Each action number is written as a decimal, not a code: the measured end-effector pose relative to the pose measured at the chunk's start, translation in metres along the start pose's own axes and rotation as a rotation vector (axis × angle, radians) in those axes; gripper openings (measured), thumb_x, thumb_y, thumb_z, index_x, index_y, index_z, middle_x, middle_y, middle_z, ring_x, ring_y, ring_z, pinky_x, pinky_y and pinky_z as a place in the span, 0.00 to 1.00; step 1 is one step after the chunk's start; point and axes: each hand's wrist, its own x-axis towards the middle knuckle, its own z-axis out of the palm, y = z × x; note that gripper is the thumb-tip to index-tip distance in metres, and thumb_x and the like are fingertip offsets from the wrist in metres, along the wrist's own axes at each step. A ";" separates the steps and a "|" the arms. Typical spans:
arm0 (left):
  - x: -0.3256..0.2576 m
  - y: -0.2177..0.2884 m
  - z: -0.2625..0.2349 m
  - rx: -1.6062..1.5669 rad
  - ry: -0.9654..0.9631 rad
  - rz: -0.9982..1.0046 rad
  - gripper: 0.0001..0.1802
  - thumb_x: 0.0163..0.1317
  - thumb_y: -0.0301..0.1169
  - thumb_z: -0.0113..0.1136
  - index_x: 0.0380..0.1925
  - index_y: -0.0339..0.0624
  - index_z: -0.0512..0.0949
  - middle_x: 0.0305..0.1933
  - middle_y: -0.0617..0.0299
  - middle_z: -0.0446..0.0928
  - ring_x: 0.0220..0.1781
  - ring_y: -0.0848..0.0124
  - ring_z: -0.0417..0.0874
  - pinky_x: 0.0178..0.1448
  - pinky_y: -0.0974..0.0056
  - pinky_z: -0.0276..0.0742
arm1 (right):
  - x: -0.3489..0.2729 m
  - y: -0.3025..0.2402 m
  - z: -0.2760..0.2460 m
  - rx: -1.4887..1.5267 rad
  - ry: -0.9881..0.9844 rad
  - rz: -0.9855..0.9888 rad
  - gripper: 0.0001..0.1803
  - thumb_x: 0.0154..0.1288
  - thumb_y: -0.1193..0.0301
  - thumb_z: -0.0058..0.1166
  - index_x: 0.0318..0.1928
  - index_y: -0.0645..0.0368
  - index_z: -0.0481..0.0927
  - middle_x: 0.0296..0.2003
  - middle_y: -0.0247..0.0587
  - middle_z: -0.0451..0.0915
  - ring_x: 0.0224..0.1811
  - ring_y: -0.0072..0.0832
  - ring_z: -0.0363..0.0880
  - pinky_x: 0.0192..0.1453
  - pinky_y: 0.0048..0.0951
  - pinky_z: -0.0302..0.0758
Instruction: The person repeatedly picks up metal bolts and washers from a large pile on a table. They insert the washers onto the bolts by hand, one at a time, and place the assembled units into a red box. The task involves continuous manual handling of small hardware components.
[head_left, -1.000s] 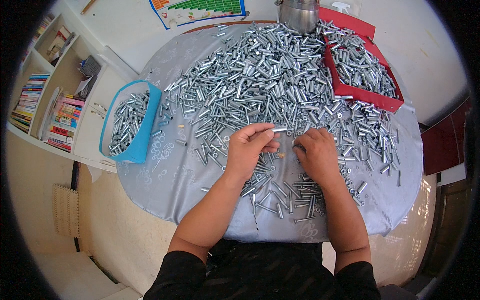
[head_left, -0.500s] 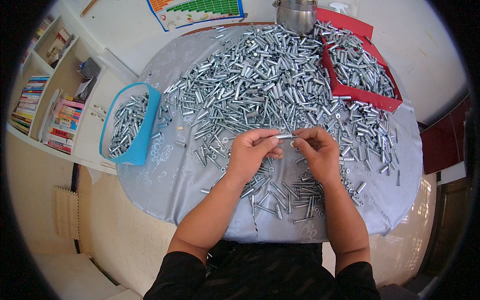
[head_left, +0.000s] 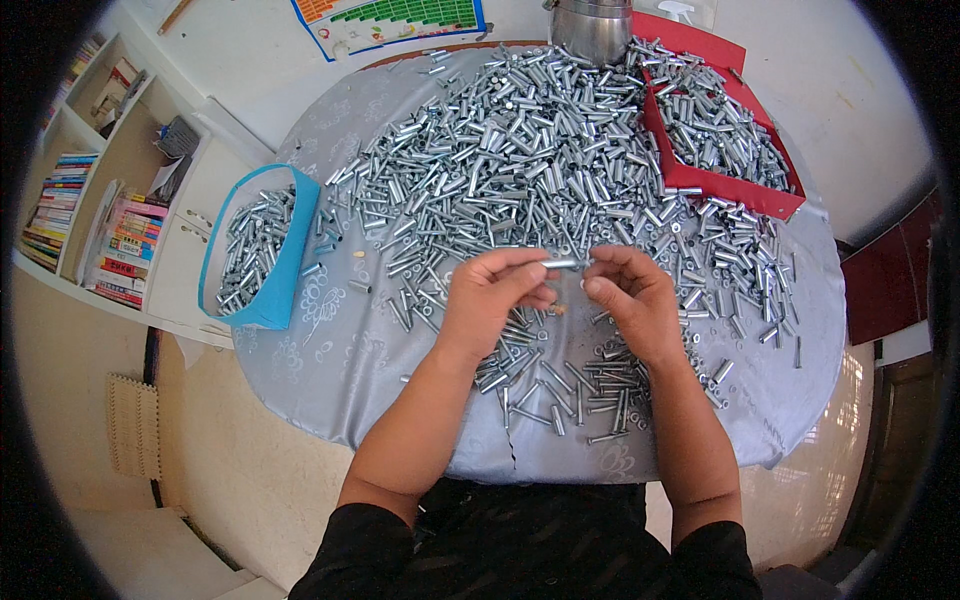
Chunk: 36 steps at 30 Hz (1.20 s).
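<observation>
Over the near middle of the table, my left hand (head_left: 488,298) pinches a shiny metal sleeve (head_left: 560,264) between thumb and fingers. It lies almost level, pointing right. At its right end are the curled fingers of my right hand (head_left: 636,305); whatever small part they grip there is mostly hidden. Beneath and in front of my hands lie loose bolts (head_left: 610,395), nuts and a few sleeves. Beyond them spreads a large heap of metal sleeves and bolts (head_left: 500,150).
At the left stands a light-blue fabric bin (head_left: 275,290) of metal sleeves. A red box (head_left: 735,198) filled with similar parts sits at the back right, beside a steel pot (head_left: 592,30). A grey cloth (head_left: 330,390) covers the round table. Bookshelves (head_left: 100,200) line the left wall.
Both hands have shifted slightly, and the sleeve sits a little higher between them. The right fingers have changed their curl at its end. The heap and containers look the same.
</observation>
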 end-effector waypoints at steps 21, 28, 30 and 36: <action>0.005 0.004 -0.012 -0.169 0.172 0.090 0.13 0.65 0.25 0.58 0.49 0.32 0.78 0.41 0.50 0.83 0.33 0.70 0.86 0.39 0.66 0.85 | 0.001 0.019 0.040 -1.014 -0.301 -0.661 0.02 0.51 0.72 0.57 0.26 0.55 0.80 0.29 0.38 0.73 0.34 0.38 0.75 0.40 0.37 0.74; 0.005 0.001 -0.010 -0.164 0.169 0.077 0.13 0.64 0.25 0.58 0.47 0.32 0.78 0.41 0.50 0.83 0.32 0.71 0.85 0.38 0.67 0.84 | -0.001 0.015 0.043 -1.028 -0.279 -0.600 0.02 0.52 0.72 0.57 0.27 0.55 0.79 0.31 0.40 0.73 0.35 0.40 0.75 0.42 0.39 0.74; 0.004 0.001 -0.011 -0.160 0.164 0.081 0.13 0.64 0.25 0.58 0.47 0.32 0.78 0.40 0.50 0.83 0.32 0.71 0.85 0.38 0.67 0.84 | -0.001 0.016 0.043 -1.034 -0.293 -0.597 0.02 0.52 0.71 0.58 0.27 0.55 0.79 0.31 0.40 0.73 0.35 0.40 0.76 0.42 0.39 0.74; 0.005 0.001 -0.010 -0.125 0.146 0.081 0.12 0.64 0.25 0.59 0.47 0.32 0.79 0.40 0.51 0.84 0.32 0.71 0.85 0.38 0.67 0.84 | -0.002 0.013 0.042 -0.923 -0.276 -0.526 0.04 0.52 0.73 0.59 0.30 0.57 0.79 0.30 0.41 0.76 0.36 0.41 0.77 0.41 0.39 0.75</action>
